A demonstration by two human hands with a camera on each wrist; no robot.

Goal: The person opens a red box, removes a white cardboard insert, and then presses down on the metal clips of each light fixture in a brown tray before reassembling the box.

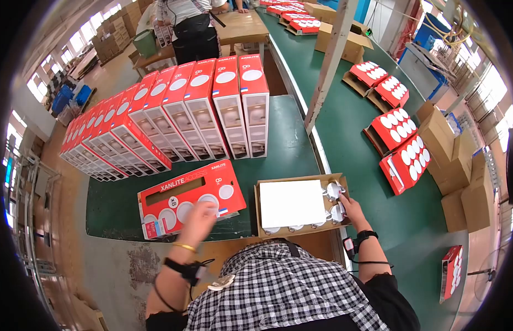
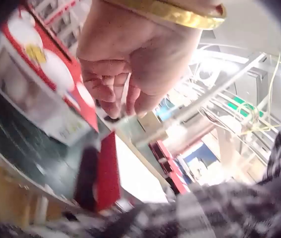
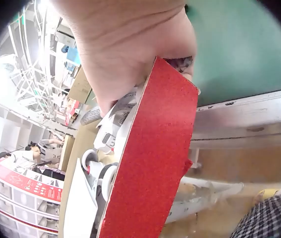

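Observation:
My left hand (image 1: 200,222), blurred in the head view, is over the red XANLITE box (image 1: 228,190) lying on the green bench. In the left wrist view its fingers are loosely bent, with nothing visible between them. To the right is an open carton tray (image 1: 302,232) with red outer sides, holding white round downlights (image 1: 334,191) under a white sheet (image 1: 292,203). My right hand (image 1: 354,211) reaches over the tray's right end, fingers around a downlight there. In the right wrist view the red side (image 3: 148,148) hides part of that hand.
Upright red-and-white boxes (image 1: 198,105) stand in a long row behind. A green conveyor (image 1: 345,121) runs along the right, carrying several red packs (image 1: 411,157). A metal post (image 1: 331,66) rises beside it. Brown cartons (image 1: 466,193) line its far side. Another person (image 1: 196,33) stands at the back.

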